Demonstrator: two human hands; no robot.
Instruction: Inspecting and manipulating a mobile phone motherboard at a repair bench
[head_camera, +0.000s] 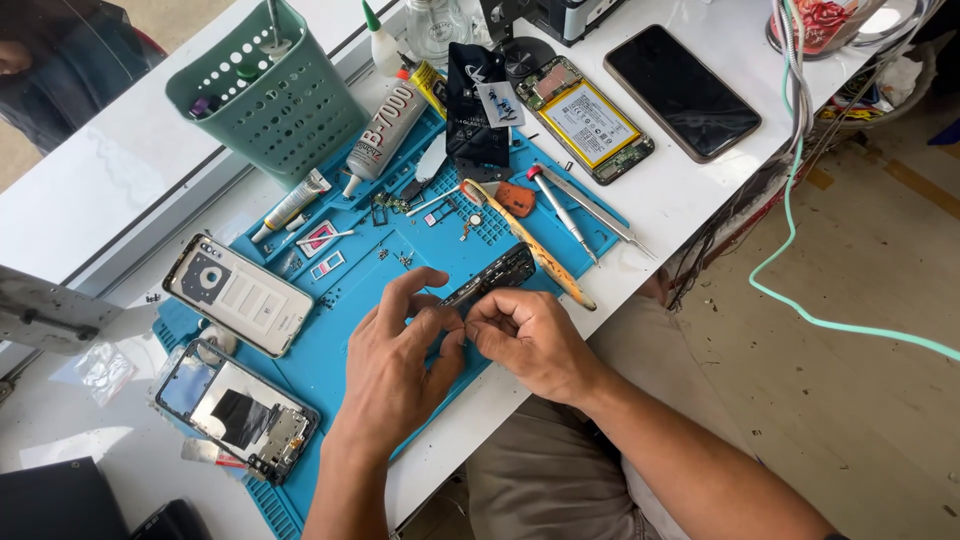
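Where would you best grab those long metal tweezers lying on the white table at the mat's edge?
Take the tweezers by the wide joined end near the orange pad, coming from above. They lie flat and slanted, tapering to a sharp tip at the table edge, so pinching across the thicker half is probably safest.

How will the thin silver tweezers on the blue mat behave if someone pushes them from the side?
The tweezers look like stiff, thin metal, so probably light and springy. They lie flat on the blue mat, so they would likely slide or pivot, not roll. The tips reach onto the white table, where they may slip more easily.
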